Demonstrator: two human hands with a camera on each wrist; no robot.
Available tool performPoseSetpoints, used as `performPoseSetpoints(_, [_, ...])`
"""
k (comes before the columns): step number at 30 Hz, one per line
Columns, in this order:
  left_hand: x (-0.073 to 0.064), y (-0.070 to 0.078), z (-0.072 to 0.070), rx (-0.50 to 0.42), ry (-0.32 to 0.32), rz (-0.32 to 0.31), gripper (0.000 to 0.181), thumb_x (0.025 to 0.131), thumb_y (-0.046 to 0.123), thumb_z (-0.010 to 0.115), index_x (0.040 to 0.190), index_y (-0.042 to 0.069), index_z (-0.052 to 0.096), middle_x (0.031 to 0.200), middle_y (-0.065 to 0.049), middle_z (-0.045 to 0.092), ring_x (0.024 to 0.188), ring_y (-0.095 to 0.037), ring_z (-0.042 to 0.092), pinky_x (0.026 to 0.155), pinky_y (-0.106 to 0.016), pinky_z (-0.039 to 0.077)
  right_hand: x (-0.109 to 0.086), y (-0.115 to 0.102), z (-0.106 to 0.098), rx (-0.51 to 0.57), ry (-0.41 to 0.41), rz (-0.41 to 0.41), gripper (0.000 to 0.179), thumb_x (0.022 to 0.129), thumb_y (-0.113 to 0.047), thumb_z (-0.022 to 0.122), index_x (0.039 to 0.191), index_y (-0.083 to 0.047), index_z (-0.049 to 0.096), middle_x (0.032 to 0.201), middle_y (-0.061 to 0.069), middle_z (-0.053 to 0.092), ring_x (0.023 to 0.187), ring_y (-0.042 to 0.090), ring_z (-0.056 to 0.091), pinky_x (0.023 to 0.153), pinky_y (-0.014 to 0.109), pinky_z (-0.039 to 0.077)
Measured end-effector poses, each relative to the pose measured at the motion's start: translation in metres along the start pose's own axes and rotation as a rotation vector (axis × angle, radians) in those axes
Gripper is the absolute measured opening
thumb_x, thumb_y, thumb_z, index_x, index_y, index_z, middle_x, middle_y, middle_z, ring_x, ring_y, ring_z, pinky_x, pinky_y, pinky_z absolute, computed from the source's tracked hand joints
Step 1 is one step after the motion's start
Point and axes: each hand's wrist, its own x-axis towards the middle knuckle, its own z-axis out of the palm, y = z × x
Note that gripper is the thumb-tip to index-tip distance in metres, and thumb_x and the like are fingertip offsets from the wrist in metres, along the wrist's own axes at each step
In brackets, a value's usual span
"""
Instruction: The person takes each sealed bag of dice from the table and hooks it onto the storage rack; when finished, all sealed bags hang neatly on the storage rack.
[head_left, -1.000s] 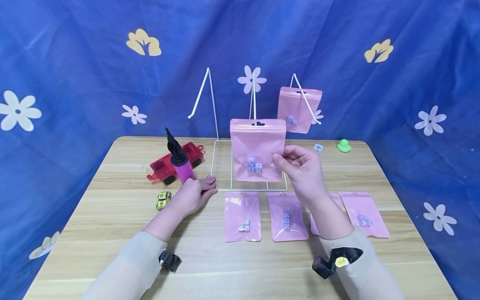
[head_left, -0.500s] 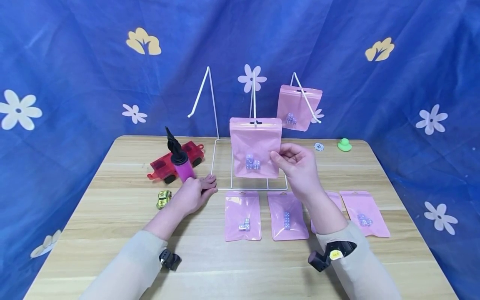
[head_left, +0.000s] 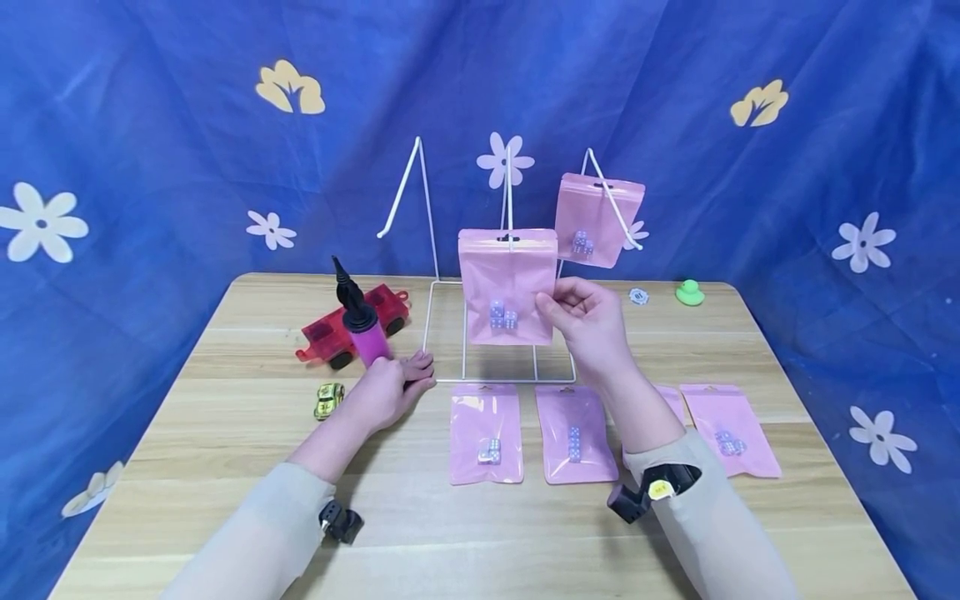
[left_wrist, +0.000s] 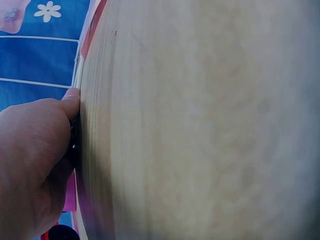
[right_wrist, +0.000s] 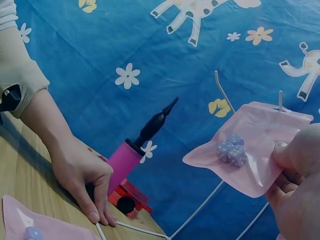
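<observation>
A pink zip pouch (head_left: 507,279) with several pale dice (right_wrist: 233,151) inside hangs upright at the middle prong of the white wire display rack (head_left: 510,196). The prong's tip (right_wrist: 281,100) shows through the slot at the pouch's top. My right hand (head_left: 591,327) pinches the pouch's right edge between thumb and fingers. Down at the rack base's front left corner, my left hand (head_left: 386,390) grips the wire, its thumb (left_wrist: 72,97) along it. A second pink pouch (head_left: 598,218) hangs on the right prong. The left prong (head_left: 400,185) carries nothing.
Pink pouches (head_left: 486,433) with dice lie in a row in front of the rack, one partly hidden by my right forearm. Left of it are a magenta hand pump (head_left: 369,340), a red toy cart (head_left: 327,335) and a yellow toy car (head_left: 328,401). A green duck (head_left: 689,292) sits back right.
My right hand has moved the pouch back and slightly left and up, and the middle prong's tip has come through its slot. My left hand has stayed at the rack corner.
</observation>
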Motion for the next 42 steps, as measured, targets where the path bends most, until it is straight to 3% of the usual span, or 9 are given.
performPoseSetpoints(9, [0.0,-0.001,0.0,-0.002,-0.005,-0.004,0.028,0.097,0.011,0.08,0.119,-0.006,0.077,0.127,-0.023,0.07,0.127,-0.035,0.064,0.108,-0.049,0.05,0.024,0.013,0.004,-0.008,0.046,0.021,0.022,0.093,0.018,0.069,0.091,-0.004,0.071,0.086,0.008,0.074,0.081,0.012,0.071,0.074,0.019,0.059])
performPoseSetpoints(27, [0.0,-0.001,0.001,-0.011,-0.014,-0.015,0.026,0.097,0.01,0.079,0.118,-0.006,0.077,0.129,-0.023,0.069,0.129,-0.034,0.063,0.109,-0.049,0.049,0.066,0.027,0.006,-0.023,0.107,0.082,0.016,0.097,0.012,0.069,0.093,-0.004,0.069,0.091,0.012,0.072,0.083,0.013,0.069,0.076,0.021,0.06])
performPoseSetpoints(37, [0.0,-0.001,0.002,-0.01,-0.004,-0.014,0.027,0.097,0.01,0.079,0.119,-0.006,0.077,0.129,-0.022,0.069,0.128,-0.034,0.063,0.109,-0.049,0.049,0.08,0.031,0.007,-0.019,0.147,0.097,0.016,0.097,0.009,0.07,0.094,-0.006,0.07,0.092,0.01,0.072,0.084,0.013,0.068,0.075,0.02,0.059])
performPoseSetpoints(42, [0.0,-0.002,0.003,0.002,-0.004,-0.011,0.028,0.097,0.011,0.079,0.12,-0.006,0.076,0.13,-0.021,0.069,0.127,-0.034,0.064,0.109,-0.049,0.05,0.081,0.031,0.007,-0.042,0.155,0.095,0.008,0.098,0.006,0.071,0.1,-0.002,0.071,0.093,0.008,0.07,0.086,0.013,0.067,0.077,0.021,0.058])
